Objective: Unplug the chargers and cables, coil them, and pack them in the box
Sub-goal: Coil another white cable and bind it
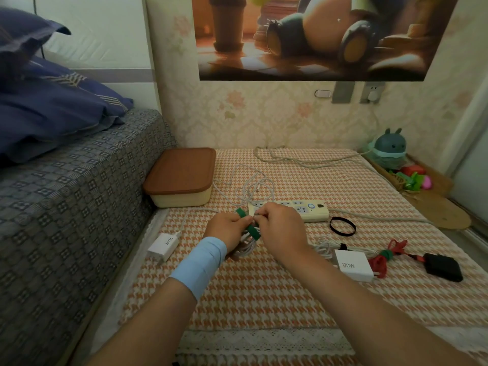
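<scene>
Here, L hand (228, 228) grips cable coil (247, 249), R hand (280, 229) pinches green strap (250, 228)

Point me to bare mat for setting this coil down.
Bare: the wide patch between the power strip and the long cable by the wall; also the near mat between the 90W charger and the lace hem. Crowded: right side, around the 120W charger, red cable and black adapter; loose cable tangles beside the box.

My table's woven cloth (290, 286) looks coarse; the box (182, 199) smooth matt plastic; the 120W charger (352, 265) glossy white plastic.
</scene>
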Demonstrator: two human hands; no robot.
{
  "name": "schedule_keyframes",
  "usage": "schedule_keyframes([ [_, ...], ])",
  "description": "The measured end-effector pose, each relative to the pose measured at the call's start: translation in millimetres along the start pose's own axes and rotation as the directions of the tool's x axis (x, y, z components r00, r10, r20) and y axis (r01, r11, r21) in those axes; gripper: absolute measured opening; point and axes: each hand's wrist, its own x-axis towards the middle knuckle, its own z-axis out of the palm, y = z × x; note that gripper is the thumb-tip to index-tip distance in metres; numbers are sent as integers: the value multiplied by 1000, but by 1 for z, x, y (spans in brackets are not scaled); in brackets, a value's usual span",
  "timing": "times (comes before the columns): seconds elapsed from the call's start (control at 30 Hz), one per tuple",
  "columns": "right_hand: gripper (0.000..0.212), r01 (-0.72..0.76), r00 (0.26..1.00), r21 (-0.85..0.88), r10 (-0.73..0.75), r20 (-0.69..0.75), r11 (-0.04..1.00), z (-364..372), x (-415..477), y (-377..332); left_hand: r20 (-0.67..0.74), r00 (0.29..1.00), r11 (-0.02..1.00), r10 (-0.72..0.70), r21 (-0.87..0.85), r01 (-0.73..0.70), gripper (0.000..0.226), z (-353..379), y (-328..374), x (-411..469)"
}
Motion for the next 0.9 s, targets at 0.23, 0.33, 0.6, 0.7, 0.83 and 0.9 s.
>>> schedule_keyframes([
  [0.23,19,37,999,44,-39,29,998,6,3,5,13,998,998,-57,18,57,47,6,2,1],
  [0.33,17,200,980,49,-199,-11,979,10,-2,6,118,976,978,-182,-83,192,36,1,6,3],
  [0.6,14,585,805,5,-580,-125,811,18,-4,6,179,969,979,-170,-83,187,21,-13,2,8],
  [0.7,11,586,810,30,-584,-48,810,18,0,9,178,964,965,-198,-136,224,36,-16,1,7],
  [0.83,11,552,828,65,-556,72,831,17,0,11,145,961,955,-234,-152,256,33,-18,1,5],
  [0.9,16,534,832,75,-539,129,842,13,-1,10,98,972,957,-213,-177,228,33,-20,0,6],
])
